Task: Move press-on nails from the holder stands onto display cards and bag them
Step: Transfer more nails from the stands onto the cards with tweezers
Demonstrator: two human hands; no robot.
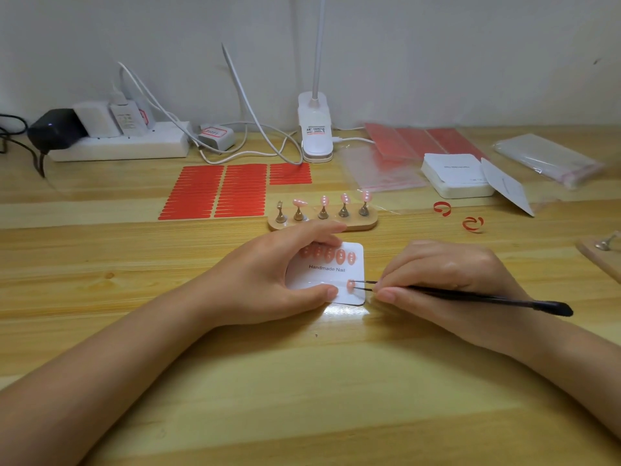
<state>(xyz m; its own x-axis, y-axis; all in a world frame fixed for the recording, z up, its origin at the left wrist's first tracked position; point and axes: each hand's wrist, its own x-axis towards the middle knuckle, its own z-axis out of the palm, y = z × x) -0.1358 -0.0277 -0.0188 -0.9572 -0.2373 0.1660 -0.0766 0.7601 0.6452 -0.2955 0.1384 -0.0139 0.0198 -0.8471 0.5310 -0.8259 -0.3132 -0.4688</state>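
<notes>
A white display card point(336, 275) printed "Handmade Nail" lies on the wooden table with several pink nails in a row along its top. My left hand point(268, 277) holds the card by its top and bottom edges, index finger and thumb curled round it. My right hand point(447, 280) grips black tweezers point(470, 297), whose tips pinch a pink nail point(350, 286) at the card's lower right. Behind the card stands a wooden holder point(356, 224) with five metal stands; the leftmost stand point(280, 211) is bare, the others carry pink nails point(344, 198).
Red adhesive strip sheets point(218, 191) lie at back left, clear bags point(379, 169) and a stack of white cards point(453, 174) at back right. Two peeled red strips point(472, 224) curl on the table. A lamp clip point(315, 136), a power strip point(117, 142) and cables line the wall. Another holder point(601, 253) sits at the right edge.
</notes>
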